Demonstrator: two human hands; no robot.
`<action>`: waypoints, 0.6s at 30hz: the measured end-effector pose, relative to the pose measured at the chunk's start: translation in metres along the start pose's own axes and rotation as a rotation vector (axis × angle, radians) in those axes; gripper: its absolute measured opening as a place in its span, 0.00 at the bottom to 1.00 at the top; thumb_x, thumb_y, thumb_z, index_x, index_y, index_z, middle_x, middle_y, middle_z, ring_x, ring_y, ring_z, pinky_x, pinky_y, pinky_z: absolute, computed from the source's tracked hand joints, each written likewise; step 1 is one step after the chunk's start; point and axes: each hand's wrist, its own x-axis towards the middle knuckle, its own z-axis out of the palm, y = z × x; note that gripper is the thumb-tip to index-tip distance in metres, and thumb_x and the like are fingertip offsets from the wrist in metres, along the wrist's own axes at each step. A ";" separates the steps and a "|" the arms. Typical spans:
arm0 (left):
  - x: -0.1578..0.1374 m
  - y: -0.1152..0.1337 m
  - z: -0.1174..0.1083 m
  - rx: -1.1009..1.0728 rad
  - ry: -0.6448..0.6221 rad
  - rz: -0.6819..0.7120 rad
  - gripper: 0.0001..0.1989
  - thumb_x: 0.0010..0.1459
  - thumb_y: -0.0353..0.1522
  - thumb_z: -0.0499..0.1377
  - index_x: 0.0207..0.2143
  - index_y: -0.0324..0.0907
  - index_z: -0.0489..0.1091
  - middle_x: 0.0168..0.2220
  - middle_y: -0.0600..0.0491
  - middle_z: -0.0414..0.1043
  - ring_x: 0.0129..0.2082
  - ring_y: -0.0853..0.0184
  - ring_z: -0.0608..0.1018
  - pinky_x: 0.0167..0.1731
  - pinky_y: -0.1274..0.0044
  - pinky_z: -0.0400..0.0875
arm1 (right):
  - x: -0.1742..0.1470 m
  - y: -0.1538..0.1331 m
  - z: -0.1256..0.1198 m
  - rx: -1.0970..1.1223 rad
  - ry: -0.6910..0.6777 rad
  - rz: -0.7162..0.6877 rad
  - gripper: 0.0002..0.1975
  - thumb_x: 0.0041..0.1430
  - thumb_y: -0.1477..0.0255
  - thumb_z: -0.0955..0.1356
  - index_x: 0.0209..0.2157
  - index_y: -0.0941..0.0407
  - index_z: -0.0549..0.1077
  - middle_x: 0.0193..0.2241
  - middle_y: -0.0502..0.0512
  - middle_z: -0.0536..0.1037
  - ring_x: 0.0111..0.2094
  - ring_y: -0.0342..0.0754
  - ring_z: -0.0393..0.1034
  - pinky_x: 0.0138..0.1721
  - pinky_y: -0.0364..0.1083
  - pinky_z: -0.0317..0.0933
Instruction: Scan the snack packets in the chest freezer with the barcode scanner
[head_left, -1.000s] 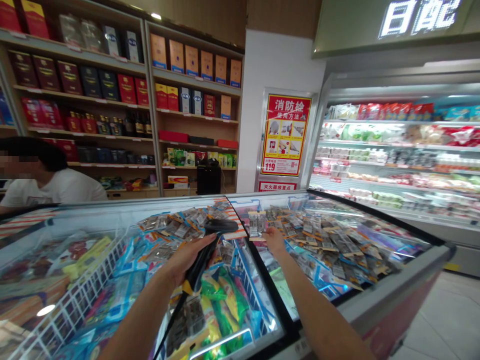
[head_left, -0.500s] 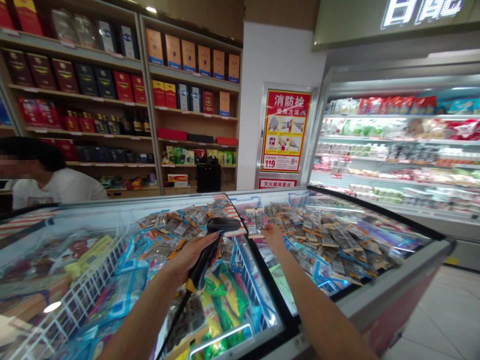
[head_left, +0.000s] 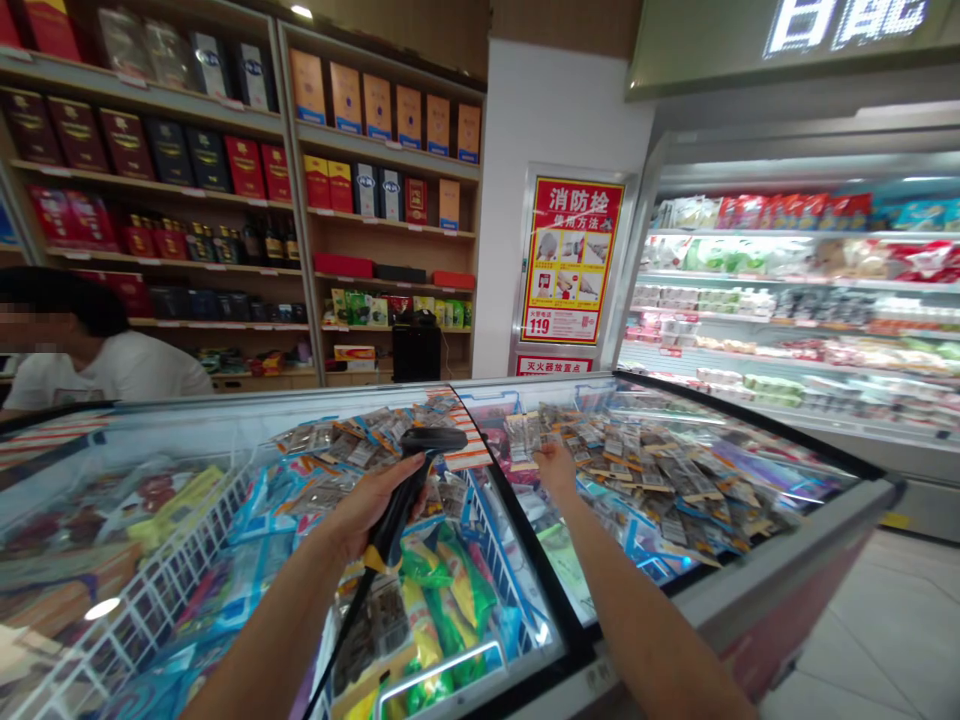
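Observation:
My left hand (head_left: 375,500) is wrapped round the handle of a black handheld barcode scanner (head_left: 433,440) with yellow trim. Its head points to the right, and a cable trails down toward me. Over the right-hand freezer glass, my right hand (head_left: 556,468) pinches a small flat snack packet (head_left: 522,436) with a pale label. The scanner head is apart from this packet, to its left. Beside my right hand, a wide pile of similar packets (head_left: 675,470) covers the glass. Another heap of packets (head_left: 345,445) lies on the glass left of the scanner.
A chest freezer (head_left: 525,540) with a black-framed glass top holds wire baskets (head_left: 150,590) and bright green bags (head_left: 450,590). Behind it, a person in a white shirt (head_left: 150,365) is at the left. Shelves of boxed bottles (head_left: 202,155) and a lit refrigerated display (head_left: 810,300) stand beyond.
My right hand and its packet have shifted slightly right toward the large pile. The scanner in my left hand has moved slightly left, away from the packet.

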 end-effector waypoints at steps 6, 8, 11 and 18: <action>0.002 -0.001 -0.001 -0.013 0.024 0.026 0.13 0.47 0.40 0.57 0.24 0.37 0.65 0.18 0.53 0.69 0.15 0.74 0.69 0.16 0.83 0.63 | 0.005 0.000 -0.019 -0.150 -0.010 0.062 0.09 0.47 0.73 0.63 0.32 0.60 0.69 0.28 0.58 0.75 0.34 0.51 0.69 0.36 0.46 0.58; 0.003 -0.002 -0.001 -0.022 0.024 0.038 0.13 0.47 0.40 0.57 0.24 0.37 0.65 0.18 0.53 0.68 0.15 0.74 0.69 0.16 0.83 0.63 | 0.004 -0.002 -0.024 -0.220 -0.031 0.084 0.09 0.47 0.73 0.63 0.33 0.58 0.69 0.29 0.58 0.74 0.35 0.52 0.69 0.35 0.46 0.58; 0.006 -0.003 -0.002 -0.026 0.022 0.042 0.14 0.47 0.40 0.57 0.24 0.37 0.65 0.18 0.53 0.68 0.15 0.74 0.69 0.16 0.83 0.63 | 0.001 -0.005 -0.032 -0.298 -0.047 0.101 0.10 0.48 0.72 0.63 0.35 0.57 0.69 0.33 0.59 0.73 0.37 0.53 0.68 0.34 0.47 0.58; 0.005 -0.001 -0.004 -0.051 0.039 0.015 0.13 0.48 0.40 0.56 0.25 0.37 0.65 0.17 0.53 0.68 0.15 0.74 0.68 0.16 0.82 0.63 | -0.022 -0.041 -0.035 -0.294 -0.086 -0.058 0.14 0.50 0.68 0.62 0.38 0.58 0.69 0.36 0.59 0.72 0.38 0.50 0.67 0.36 0.45 0.58</action>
